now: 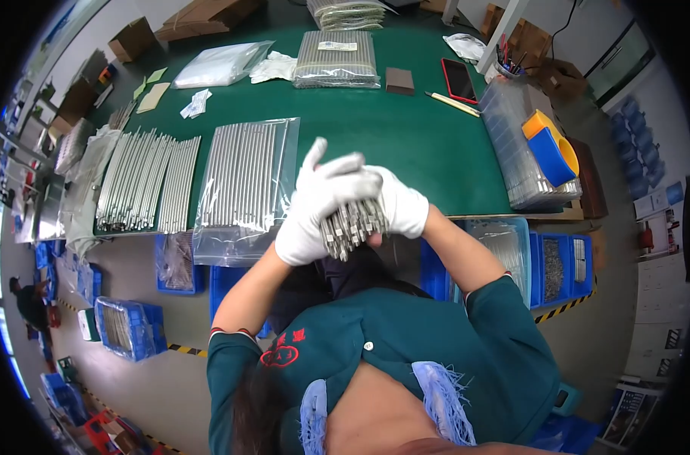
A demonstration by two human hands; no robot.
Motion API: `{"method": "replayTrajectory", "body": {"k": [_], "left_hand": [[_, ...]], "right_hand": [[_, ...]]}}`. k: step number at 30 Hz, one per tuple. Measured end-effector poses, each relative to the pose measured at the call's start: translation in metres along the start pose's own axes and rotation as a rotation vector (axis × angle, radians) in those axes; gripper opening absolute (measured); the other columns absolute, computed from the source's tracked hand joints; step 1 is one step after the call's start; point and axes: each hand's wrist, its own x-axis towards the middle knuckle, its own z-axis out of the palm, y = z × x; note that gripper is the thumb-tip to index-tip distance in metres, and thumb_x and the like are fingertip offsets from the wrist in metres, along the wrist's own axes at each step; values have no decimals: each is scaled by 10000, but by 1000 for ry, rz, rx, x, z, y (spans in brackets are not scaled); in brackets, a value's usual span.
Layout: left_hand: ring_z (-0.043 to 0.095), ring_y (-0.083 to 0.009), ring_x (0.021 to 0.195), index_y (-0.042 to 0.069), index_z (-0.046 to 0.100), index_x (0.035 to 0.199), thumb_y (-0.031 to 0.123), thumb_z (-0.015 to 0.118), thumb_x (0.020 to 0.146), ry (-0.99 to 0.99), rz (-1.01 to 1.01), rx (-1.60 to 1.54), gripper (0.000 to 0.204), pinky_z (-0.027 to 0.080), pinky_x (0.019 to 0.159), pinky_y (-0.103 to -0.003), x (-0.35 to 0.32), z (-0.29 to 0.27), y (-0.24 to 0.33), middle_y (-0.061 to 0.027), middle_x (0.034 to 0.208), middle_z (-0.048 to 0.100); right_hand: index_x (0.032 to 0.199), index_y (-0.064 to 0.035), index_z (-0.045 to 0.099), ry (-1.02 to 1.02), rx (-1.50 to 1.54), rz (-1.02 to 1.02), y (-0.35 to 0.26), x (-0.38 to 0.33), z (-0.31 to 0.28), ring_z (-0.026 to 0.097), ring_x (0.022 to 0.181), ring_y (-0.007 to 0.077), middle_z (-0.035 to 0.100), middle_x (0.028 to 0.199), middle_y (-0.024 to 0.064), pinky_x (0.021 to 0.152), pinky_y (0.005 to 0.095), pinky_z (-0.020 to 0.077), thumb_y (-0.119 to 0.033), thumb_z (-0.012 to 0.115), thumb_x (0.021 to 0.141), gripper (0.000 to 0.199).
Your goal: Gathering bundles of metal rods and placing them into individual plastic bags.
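Left hand: the left hand (314,201) wore a white glove and was wrapped over the top of a bundle of metal rods (352,225), its fingers curled around the bundle while the forefinger stuck up and away from it
Right hand: the right hand (400,201), also in a white glove, was clamped around the right side of the same bundle, pressed close against the left hand
Bundle: the rods were held upright between both hands at the near edge of the green table (405,129), their cut ends pointing down towards the person
Left of the hands: a clear bag of rods (246,182) lay flat on the table, with loose rods (147,182) spread further left
Far side: another packed bundle (337,59) and a red phone (458,79)
Right: a clear plastic box (515,148) with a blue and orange tape roll (551,150) on it
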Motion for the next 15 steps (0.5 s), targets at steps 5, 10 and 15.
{"method": "replayTrajectory", "body": {"k": [5,10,15], "left_hand": [[611,-99,872,13,585,1056,139,732,776,254,-580,-604,340,495,767,-249,64,-1,-61,-44,972,657],[629,-159,664,11,565,948,77,676,813,349,-639,-679,187,531,619,-280,76,-3,-97,-63,782,624],[600,-162,627,-13,554,962,53,639,808,395,-582,-768,188,536,595,-295,65,3,-90,-68,751,590]], "right_hand": [[1155,18,536,489,599,-9,63,69,6,559,939,131,621,1000,66,828,287,472,-720,513,731,851],[1177,-6,495,403,203,267,69,67,26,570,990,175,613,1062,82,886,304,449,-275,825,623,698],[1157,-31,500,435,84,246,77,64,35,602,986,213,624,1049,116,872,325,466,-336,820,609,704]]}}
